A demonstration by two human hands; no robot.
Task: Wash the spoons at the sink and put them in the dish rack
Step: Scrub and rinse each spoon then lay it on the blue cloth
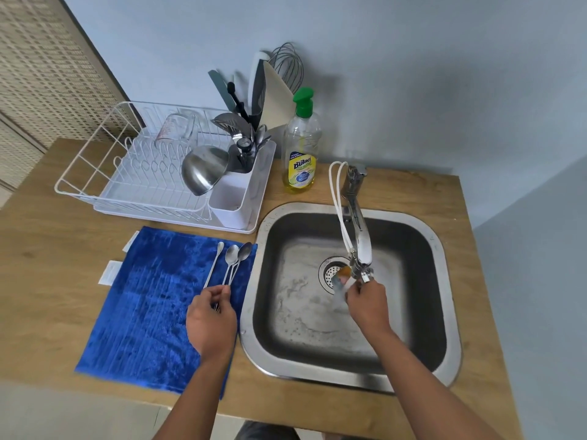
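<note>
White wire dish rack [95, 173] stands at the back left of the wooden table [41, 281], holding a steel bowl [203, 169], a glass measuring cup [176, 128] and a caddy of utensils [244, 134]. In front of it lies a blue cloth [143, 306] with three spoons [233, 258] laid side by side near its right edge. The left hand [211, 322] rests over their handles, its fingers [219, 293] pinching the ends. Behind stands a soap bottle [300, 147] with a green pump. To the right, in the steel sink [422, 249], the right hand [368, 303] grips a blurred sponge-like thing [343, 276] just under the tap [359, 223], by the drain [333, 271]
</note>
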